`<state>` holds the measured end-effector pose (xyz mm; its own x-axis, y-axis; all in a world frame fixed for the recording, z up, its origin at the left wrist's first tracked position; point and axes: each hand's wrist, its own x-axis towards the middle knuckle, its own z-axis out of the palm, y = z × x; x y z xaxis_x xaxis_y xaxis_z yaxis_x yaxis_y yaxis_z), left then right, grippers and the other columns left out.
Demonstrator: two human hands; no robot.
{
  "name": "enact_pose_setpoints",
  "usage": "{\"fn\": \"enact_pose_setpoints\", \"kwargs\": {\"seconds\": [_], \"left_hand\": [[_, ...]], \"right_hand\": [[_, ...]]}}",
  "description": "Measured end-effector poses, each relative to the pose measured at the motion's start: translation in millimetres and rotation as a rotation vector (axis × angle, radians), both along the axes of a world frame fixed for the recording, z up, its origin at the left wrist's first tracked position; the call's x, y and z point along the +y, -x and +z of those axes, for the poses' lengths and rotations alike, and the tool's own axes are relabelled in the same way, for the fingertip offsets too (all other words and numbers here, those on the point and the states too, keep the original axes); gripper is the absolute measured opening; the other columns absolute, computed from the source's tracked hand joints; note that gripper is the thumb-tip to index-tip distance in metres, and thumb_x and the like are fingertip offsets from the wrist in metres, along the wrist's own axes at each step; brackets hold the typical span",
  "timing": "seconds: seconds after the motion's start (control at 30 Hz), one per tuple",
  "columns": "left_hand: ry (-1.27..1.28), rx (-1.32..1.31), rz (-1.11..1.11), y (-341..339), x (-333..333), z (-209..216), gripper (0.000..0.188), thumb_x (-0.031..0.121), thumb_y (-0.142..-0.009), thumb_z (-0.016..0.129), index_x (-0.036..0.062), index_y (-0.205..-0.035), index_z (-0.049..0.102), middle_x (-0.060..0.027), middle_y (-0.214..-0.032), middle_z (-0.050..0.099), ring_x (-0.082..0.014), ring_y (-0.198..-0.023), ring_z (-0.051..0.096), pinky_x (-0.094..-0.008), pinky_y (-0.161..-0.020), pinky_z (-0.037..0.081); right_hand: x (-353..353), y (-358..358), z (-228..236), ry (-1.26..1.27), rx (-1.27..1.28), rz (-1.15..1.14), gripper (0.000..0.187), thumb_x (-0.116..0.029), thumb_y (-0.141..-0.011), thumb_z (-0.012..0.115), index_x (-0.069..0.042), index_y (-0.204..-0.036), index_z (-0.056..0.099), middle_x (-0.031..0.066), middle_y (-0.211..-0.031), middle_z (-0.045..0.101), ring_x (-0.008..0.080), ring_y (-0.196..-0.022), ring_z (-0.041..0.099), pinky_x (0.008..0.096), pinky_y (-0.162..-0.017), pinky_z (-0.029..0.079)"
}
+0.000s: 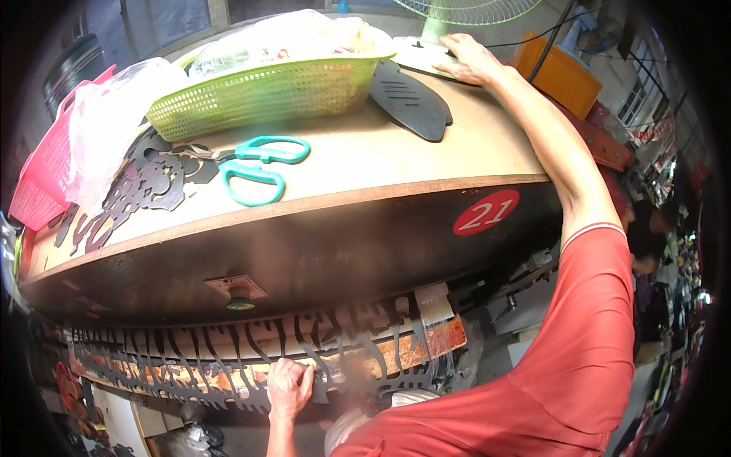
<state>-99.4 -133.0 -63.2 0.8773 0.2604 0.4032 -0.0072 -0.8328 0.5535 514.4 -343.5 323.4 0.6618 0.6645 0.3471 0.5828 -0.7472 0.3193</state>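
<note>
My left hand is closed on the edge of a long black sheet with rows of curved cut-outs, low in front of the table. My right hand reaches to the far right of the tabletop, its fingers stretched over the white base of a green desk fan. Just left of that base lie black sole-shaped pieces. Teal-handled scissors rest on the table, their blades among black scraps.
A green basket holding plastic bags stands along the table's back. At the far left is a pink basket with a clear bag. The dark table front bears a red round sticker. An orange box stands beyond my right arm.
</note>
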Motion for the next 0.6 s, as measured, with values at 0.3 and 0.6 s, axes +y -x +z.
{"fn": "enact_pose_setpoints", "kwargs": {"seconds": [0.3,0.6], "left_hand": [[-0.025,0.004,0.006,-2.2,0.4,1.2,0.021,0.007,-0.082,0.084,0.0075,-0.076,0.064,-0.0079,-0.076,0.067,-0.0306,-0.078,0.064,-0.0433,-0.074,0.048],[-0.043,-0.01,-0.006,-0.6,2.9,-1.1,0.019,0.006,-0.082,0.083,0.0066,-0.075,0.065,-0.0097,-0.077,0.066,-0.0315,-0.079,0.064,-0.0438,-0.074,0.049]], "right_hand": [[-1.6,-1.5,2.6,0.014,0.188,-0.092,0.093,-0.062,-0.09,0.077,0.003,-0.153,0.054,0.0211,-0.157,0.053,0.0366,-0.146,0.051,0.0457,-0.124,0.043],[-24.9,22.0,1.1,0.016,0.063,0.038,0.081,-0.054,-0.089,0.078,0.005,-0.142,0.063,0.0213,-0.145,0.062,0.0375,-0.134,0.06,0.0439,-0.118,0.046]]}}
